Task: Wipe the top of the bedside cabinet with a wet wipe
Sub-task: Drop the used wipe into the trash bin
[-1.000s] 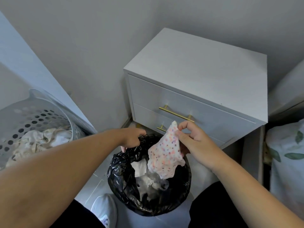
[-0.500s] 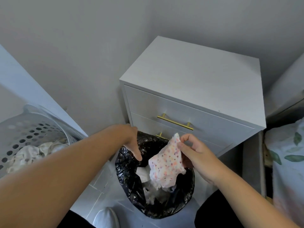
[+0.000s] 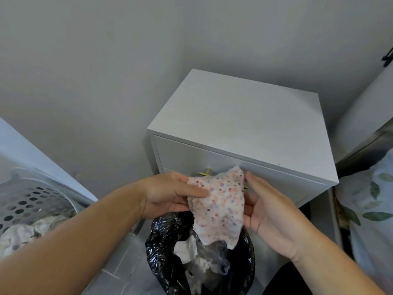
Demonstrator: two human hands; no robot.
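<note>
A white wet wipe point(image 3: 221, 207) dotted with pink and purple hangs in the air in front of the bedside cabinet's drawers. My left hand point(image 3: 168, 194) pinches its upper left edge between thumb and fingers. My right hand point(image 3: 270, 211) lies flat against its right side, fingers extended behind it. The white bedside cabinet point(image 3: 244, 124) stands just beyond, its top bare. A gold drawer handle point(image 3: 205, 173) peeks out above the wipe.
A bin lined with a black bag point(image 3: 161, 252), holding crumpled white paper and plastic, sits directly under the wipe. A perforated laundry basket point(image 3: 32, 201) with cloth stands at the left. A leaf-patterned pillow point(image 3: 370, 201) lies at the right. Grey walls enclose the corner.
My left hand left the bin bag's rim and rose to grip the wipe's left edge. The right hand opened from a pinch to a flat support. The wipe lifted higher above the bin.
</note>
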